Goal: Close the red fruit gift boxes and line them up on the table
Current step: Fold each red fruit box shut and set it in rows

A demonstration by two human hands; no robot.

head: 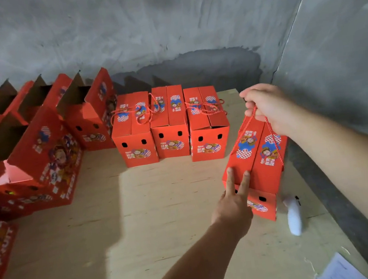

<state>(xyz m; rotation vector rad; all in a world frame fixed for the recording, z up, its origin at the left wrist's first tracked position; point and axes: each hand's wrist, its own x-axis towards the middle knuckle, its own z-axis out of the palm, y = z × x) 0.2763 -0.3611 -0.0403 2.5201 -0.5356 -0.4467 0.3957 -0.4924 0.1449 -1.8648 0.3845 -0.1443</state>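
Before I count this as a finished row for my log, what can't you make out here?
Head view only:
- Contents of the three closed boxes: flaps shut.
- Far end of the held box: hidden behind the right hand.
- Open boxes: cut off by the left edge.
- White object: blurred.

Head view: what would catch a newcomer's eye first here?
First, the closed red box at the right edge of the table, with the right hand gripping its rope handle and two straight fingers of the left hand on its near top edge. Behind it, three closed boxes stand in a row near the grey wall. To the left is a crowd of open boxes with flaps up.
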